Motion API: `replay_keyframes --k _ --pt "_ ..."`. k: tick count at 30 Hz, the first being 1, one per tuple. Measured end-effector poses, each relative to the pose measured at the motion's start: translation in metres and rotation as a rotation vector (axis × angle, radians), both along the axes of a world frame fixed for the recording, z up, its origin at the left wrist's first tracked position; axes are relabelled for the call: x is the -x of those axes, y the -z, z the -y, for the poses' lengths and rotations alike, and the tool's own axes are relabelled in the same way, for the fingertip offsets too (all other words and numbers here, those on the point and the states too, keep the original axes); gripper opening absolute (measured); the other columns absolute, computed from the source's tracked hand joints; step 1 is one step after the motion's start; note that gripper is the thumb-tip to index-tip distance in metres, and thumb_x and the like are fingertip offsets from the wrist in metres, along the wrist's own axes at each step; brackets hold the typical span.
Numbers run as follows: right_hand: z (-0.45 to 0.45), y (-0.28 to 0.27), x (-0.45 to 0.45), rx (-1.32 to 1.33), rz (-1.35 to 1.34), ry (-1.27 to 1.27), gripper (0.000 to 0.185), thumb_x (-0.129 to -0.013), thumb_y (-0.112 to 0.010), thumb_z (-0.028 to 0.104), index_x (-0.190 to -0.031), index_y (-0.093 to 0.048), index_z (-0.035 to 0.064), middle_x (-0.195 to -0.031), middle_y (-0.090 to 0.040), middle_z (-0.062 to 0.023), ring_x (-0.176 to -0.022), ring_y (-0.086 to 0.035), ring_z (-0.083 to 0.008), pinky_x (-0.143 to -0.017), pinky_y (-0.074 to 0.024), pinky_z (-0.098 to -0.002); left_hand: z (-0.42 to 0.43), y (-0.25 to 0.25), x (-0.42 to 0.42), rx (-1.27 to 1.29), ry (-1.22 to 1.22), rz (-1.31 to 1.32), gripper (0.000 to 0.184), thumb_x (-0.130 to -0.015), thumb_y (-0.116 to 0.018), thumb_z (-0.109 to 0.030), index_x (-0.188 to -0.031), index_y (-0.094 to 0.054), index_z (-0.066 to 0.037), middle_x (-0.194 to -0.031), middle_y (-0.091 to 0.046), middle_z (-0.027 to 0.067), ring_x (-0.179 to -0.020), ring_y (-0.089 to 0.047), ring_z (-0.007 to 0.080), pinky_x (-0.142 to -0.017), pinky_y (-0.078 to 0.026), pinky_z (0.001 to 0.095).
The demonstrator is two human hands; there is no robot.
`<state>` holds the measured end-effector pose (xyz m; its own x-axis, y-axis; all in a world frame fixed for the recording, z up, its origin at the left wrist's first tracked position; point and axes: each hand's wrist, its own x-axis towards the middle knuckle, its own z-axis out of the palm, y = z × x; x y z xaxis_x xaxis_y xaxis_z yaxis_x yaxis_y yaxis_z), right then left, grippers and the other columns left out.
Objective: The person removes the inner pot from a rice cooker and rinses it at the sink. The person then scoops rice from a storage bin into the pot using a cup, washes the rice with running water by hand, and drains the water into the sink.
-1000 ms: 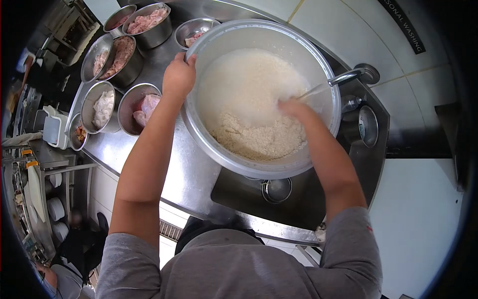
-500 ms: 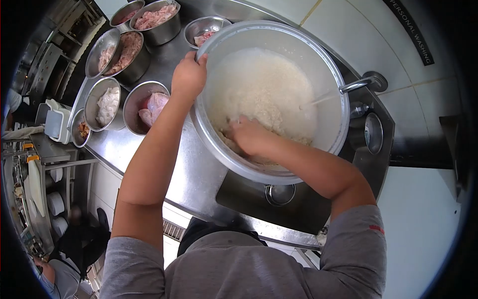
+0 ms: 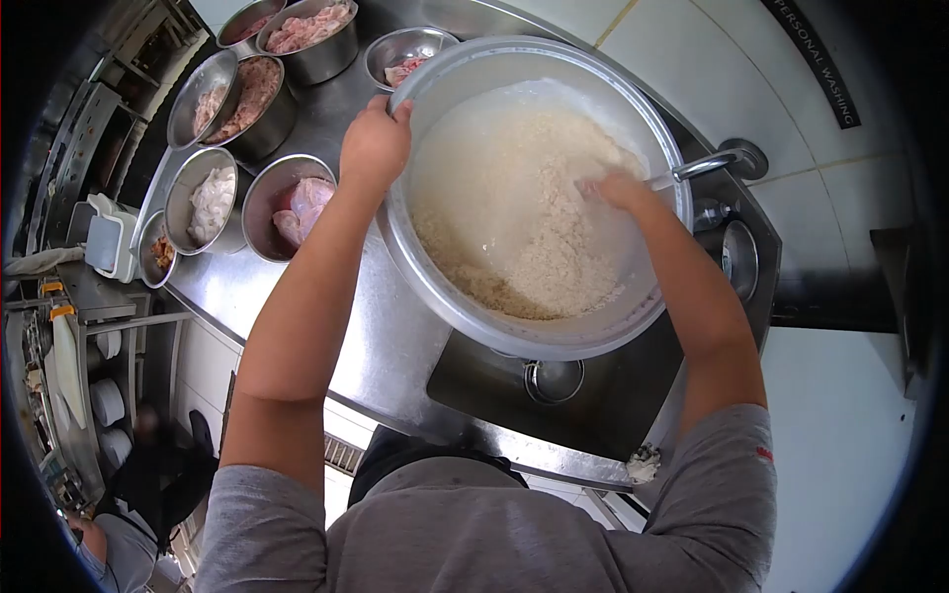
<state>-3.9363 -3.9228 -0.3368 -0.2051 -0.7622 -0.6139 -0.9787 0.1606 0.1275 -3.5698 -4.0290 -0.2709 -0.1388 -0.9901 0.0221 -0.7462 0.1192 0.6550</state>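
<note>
A large pot [image 3: 445,301] is tilted over the sink, holding rice [image 3: 563,247] in cloudy water. My left hand [image 3: 377,145] grips the pot's rim at its upper left, fingers wrapped over the edge. Inside the pot, at the right side, my right hand [image 3: 615,190] is in the rice and water near the faucet [image 3: 707,165]. Its fingers are blurred and partly hidden, so I cannot tell whether they hold rice.
Metal containers of meat stand at the left, among them a pot with pink meat [image 3: 301,210] and one with pale meat [image 3: 213,206]. Below the large pot is the sink [image 3: 494,395]. Another person [image 3: 129,539] is at the lower left.
My right hand has moved from the pot's lower left to its right side, near the faucet. The rice has shifted with the stirring. My left hand has stayed on the rim.
</note>
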Motion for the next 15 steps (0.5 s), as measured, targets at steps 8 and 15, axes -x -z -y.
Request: replay_keyframes --k 8,15 --pt "-0.079 0.055 -0.097 -0.236 0.824 0.871 0.045 -0.093 -0.045 0.030 -0.133 -0.048 0.0086 -0.125 -0.055 -0.0152 -0.107 -0.057 -0.0322 -0.086 -0.0490 -0.0479 -0.002 -0.002 0.000 -0.016 0.005 -0.029 0.050 -0.094 -0.045 -0.040 -0.120 -0.053 0.002 -0.108 -0.062 0.0261 -0.105 -0.058 0.0401 -0.091 -0.044 0.0442" --pt "0.026 -0.007 -0.020 0.495 0.677 0.720 0.059 -0.087 -0.058 0.044 -0.129 -0.050 0.0036 -0.133 -0.051 -0.0173 -0.117 -0.052 -0.0336 -0.093 -0.0434 -0.0510 0.001 0.001 -0.001 -0.008 0.005 -0.053 0.046 -0.094 -0.046 -0.036 -0.119 -0.054 0.002 -0.108 -0.062 0.0262 -0.104 -0.058 0.0404 -0.091 -0.044 0.0449"
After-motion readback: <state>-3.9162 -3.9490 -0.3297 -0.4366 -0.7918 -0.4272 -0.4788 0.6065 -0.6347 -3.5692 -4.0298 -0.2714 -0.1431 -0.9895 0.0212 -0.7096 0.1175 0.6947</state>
